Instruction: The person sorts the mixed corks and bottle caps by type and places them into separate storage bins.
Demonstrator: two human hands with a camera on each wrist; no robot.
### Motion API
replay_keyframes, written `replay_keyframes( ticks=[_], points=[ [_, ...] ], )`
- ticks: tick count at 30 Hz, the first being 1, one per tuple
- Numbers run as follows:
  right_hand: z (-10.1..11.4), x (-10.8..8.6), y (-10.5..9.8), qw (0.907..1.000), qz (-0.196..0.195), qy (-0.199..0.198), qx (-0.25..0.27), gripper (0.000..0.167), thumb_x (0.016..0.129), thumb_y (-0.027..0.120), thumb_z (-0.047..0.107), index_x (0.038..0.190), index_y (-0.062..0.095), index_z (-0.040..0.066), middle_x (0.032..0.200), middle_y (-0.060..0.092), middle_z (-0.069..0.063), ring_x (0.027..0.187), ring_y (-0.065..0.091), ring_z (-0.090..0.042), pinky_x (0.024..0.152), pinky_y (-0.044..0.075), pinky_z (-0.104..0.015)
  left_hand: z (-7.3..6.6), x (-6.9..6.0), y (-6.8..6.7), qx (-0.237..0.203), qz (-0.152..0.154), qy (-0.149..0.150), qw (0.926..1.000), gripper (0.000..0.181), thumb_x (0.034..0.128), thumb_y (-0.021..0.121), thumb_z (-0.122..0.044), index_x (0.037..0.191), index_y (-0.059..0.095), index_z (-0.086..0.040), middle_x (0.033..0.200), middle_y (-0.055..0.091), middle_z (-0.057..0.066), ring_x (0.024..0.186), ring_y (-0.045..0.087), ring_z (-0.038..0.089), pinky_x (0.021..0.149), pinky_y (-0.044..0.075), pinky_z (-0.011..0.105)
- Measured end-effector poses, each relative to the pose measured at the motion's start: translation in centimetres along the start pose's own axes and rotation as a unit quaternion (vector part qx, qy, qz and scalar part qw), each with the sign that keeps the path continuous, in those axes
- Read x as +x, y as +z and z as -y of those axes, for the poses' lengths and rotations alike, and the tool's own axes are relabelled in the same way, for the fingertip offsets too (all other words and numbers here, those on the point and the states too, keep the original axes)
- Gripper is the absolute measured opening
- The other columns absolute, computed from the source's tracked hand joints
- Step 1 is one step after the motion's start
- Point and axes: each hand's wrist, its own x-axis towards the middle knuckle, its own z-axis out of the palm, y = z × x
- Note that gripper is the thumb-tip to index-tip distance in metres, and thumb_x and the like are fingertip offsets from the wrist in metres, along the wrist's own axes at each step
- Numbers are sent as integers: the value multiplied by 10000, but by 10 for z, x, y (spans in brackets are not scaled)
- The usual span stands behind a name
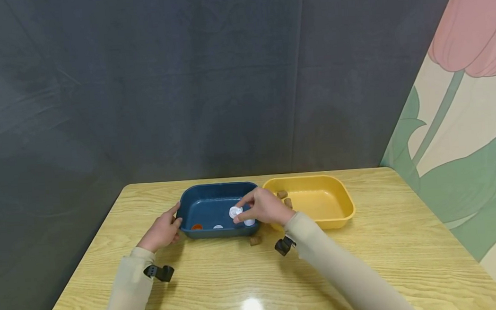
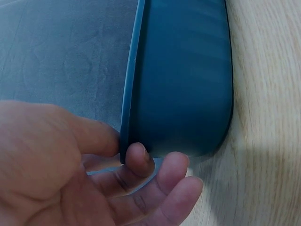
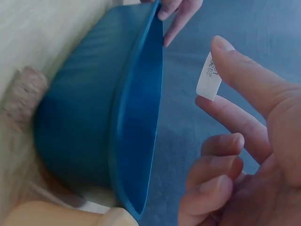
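My right hand (image 1: 268,207) pinches a white bottle cap (image 1: 236,212) between thumb and forefinger, above the blue bin (image 1: 216,187). Printed marks show on the side of the cap (image 3: 207,84) in the right wrist view. The other fingers of that hand (image 3: 282,141) are curled. At the bin's left end, my left hand (image 1: 161,231) grips the rim between thumb and fingers, as the left wrist view also shows. Inside the blue bin, along its near wall, lie an orange cap (image 1: 197,227), a white cap (image 1: 218,227) and another white cap (image 1: 249,222).
A yellow bin (image 1: 345,210) stands just right of the blue one, with a cork (image 1: 282,194) and a second cork (image 1: 288,203) at its left side. Another cork (image 1: 255,240) lies on the wooden table (image 1: 222,284) in front. A dark curtain (image 1: 209,81) hangs behind.
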Motion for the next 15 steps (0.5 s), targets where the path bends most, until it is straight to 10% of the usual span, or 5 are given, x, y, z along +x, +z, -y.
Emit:
replay_keyframes(
  ticks=[15],
  points=[
    [-2, 48, 1, 9988, -45, 175, -465, 301, 776, 874, 333, 1004, 815, 145, 962, 708, 33, 763, 556, -168, 615, 457, -261, -1, 0, -1, -175, 69, -2, 9998, 571, 1077, 381, -54, 1587, 138, 31, 799, 520, 175, 570, 506, 206, 544, 435, 311]
  ],
)
